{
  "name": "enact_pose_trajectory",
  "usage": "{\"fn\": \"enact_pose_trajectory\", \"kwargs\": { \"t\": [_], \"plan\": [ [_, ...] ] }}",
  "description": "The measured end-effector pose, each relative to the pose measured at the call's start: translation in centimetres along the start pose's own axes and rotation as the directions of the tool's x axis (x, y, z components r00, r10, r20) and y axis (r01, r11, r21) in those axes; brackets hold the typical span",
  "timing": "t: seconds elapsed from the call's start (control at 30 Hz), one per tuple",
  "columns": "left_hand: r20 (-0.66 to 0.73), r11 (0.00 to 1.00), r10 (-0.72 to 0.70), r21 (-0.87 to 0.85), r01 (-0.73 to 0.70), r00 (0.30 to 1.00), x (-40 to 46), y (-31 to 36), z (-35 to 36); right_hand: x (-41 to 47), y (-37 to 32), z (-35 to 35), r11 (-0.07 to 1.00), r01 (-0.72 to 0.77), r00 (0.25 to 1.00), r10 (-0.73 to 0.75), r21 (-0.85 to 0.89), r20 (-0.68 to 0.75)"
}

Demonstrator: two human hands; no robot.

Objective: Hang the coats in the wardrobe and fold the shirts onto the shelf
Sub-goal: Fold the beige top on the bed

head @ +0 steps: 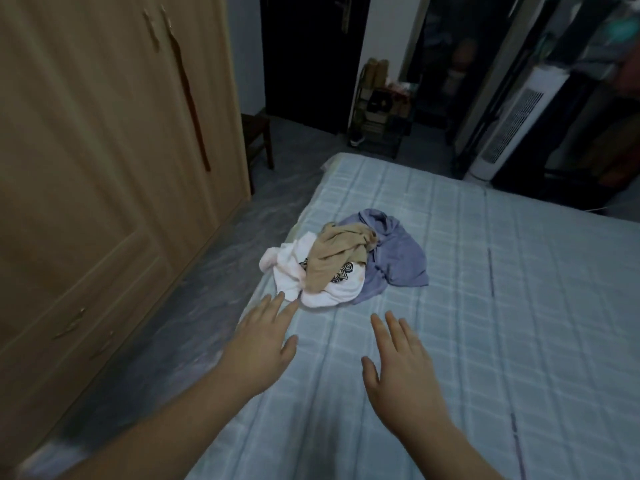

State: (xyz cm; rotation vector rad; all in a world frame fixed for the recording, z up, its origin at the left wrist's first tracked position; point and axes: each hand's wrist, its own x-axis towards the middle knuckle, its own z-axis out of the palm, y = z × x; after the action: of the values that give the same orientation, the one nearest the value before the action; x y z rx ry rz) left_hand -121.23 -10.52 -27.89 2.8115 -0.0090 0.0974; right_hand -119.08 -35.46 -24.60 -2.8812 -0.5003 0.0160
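A small heap of crumpled clothes lies near the left edge of the bed: a white shirt with a black print, a tan garment on top, and a blue-grey shirt to the right. My left hand hovers just in front of the white shirt, fingers spread, its fingertips almost touching the cloth. Farther right, my right hand is open over the checked bedsheet, a hand's length short of the heap. Neither hand holds anything. The wooden wardrobe stands at left with its doors closed.
A narrow strip of floor runs between wardrobe and bed. A dark wooden stool stands past the wardrobe's end. Beyond the bed are a shoe rack, a dark door and a white tower fan.
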Motion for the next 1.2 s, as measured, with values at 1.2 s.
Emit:
{"fn": "enact_pose_trajectory", "kwargs": {
  "t": [1.2],
  "plan": [
    [0.167,0.838,0.183,-0.543,-0.064,0.969,0.0,5.4,14.0,-1.4,5.2,11.2,0.956,-0.067,0.966,-0.01,0.285,0.259]
  ]
}}
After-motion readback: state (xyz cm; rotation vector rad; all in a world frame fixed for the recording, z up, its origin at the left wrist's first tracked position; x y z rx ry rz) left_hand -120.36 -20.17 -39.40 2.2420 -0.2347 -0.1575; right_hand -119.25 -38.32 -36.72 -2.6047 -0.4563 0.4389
